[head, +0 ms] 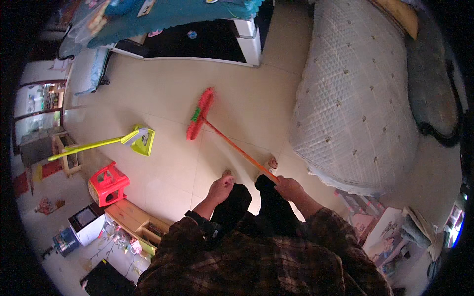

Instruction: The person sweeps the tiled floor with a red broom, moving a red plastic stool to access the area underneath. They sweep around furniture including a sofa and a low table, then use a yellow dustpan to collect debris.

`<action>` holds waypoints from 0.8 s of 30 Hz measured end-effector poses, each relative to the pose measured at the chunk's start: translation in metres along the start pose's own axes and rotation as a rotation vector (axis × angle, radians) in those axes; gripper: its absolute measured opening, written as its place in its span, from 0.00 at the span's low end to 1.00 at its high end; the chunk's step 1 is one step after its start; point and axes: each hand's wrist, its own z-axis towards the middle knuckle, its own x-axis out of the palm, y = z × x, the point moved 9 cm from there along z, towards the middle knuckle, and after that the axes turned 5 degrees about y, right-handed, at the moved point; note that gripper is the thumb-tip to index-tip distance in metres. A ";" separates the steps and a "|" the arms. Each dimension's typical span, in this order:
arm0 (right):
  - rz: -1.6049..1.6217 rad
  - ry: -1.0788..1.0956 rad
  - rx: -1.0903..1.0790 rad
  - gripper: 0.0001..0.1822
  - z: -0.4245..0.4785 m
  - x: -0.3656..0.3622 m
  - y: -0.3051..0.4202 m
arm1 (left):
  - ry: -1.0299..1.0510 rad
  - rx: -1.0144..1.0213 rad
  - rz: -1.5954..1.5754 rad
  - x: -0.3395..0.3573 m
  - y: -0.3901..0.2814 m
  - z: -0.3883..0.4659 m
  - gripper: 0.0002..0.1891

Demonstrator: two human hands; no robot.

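A broom with a red and green bristle head [200, 113] lies across the view, its head on the tiled floor ahead of my feet. Its orange handle [240, 151] slants back to my right hand [290, 188], which is closed around the upper end. My left hand [221, 188] hangs in front of my left knee, away from the handle; its fingers are curled, and whether anything is in them cannot be made out. A yellow-green long-handled dustpan [142, 140] stands on the floor to the left of the broom head.
A quilted cover [355, 107] drapes a large piece of furniture on the right. A table with a teal cloth [177, 24] stands ahead. To the left are a red plastic stool [109, 184] and a wooden cabinet [127, 216]. A folding ladder [357, 203] is at the lower right.
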 end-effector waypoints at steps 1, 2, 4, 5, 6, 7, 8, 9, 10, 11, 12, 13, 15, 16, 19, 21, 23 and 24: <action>-0.039 0.015 -0.033 0.21 0.000 -0.001 0.002 | -0.018 0.031 -0.010 -0.006 -0.015 0.004 0.11; -0.078 0.030 -0.064 0.21 -0.002 -0.001 0.005 | 0.064 -0.061 -0.045 -0.003 -0.019 0.005 0.16; 0.156 0.109 0.029 0.22 -0.039 -0.011 0.028 | -0.052 0.068 0.200 -0.018 -0.043 -0.008 0.21; 0.230 0.105 0.001 0.23 -0.065 -0.024 0.048 | -0.107 0.140 0.312 -0.019 -0.053 -0.010 0.23; 0.331 0.189 0.064 0.23 -0.087 -0.029 0.059 | -0.081 0.216 0.258 -0.017 -0.056 -0.011 0.29; 0.432 0.259 0.154 0.24 -0.112 -0.035 0.064 | -0.124 0.220 0.310 -0.014 -0.065 -0.008 0.30; 0.441 0.268 0.206 0.24 -0.133 -0.043 0.066 | -0.111 0.286 0.329 -0.012 -0.083 -0.006 0.31; 0.451 0.273 0.253 0.24 -0.152 -0.049 0.067 | -0.102 0.356 0.354 -0.011 -0.104 -0.003 0.32; 0.506 0.320 0.343 0.23 -0.173 -0.051 0.070 | 0.005 0.509 0.336 -0.001 -0.131 -0.002 0.32; 0.563 0.362 0.435 0.22 -0.192 -0.052 0.077 | 0.112 0.666 0.313 0.009 -0.155 -0.006 0.33; 0.731 0.312 0.417 0.21 -0.200 -0.057 0.094 | 0.099 0.834 0.273 0.014 -0.173 -0.017 0.33; 0.900 0.263 0.403 0.20 -0.207 -0.060 0.112 | 0.090 0.998 0.226 0.017 -0.190 -0.032 0.34; 1.232 0.185 0.366 0.20 -0.208 -0.066 0.139 | 0.251 1.198 0.035 0.025 -0.217 -0.048 0.34; 1.398 0.164 0.338 0.19 -0.203 -0.070 0.152 | 0.224 1.272 0.058 0.022 -0.227 -0.054 0.34; 1.537 0.177 0.253 0.23 -0.172 -0.089 0.188 | 0.244 1.300 0.062 0.001 -0.247 -0.051 0.20; 1.504 0.175 0.146 0.26 -0.143 -0.088 0.194 | 0.210 1.157 -0.256 -0.044 -0.235 -0.018 0.12; 1.356 0.104 0.139 0.28 -0.125 -0.094 0.197 | -0.198 0.953 -0.264 -0.099 -0.197 0.020 0.04; 1.305 0.128 0.129 0.26 -0.107 -0.077 0.187 | -0.146 0.747 -0.491 -0.127 -0.146 0.039 0.03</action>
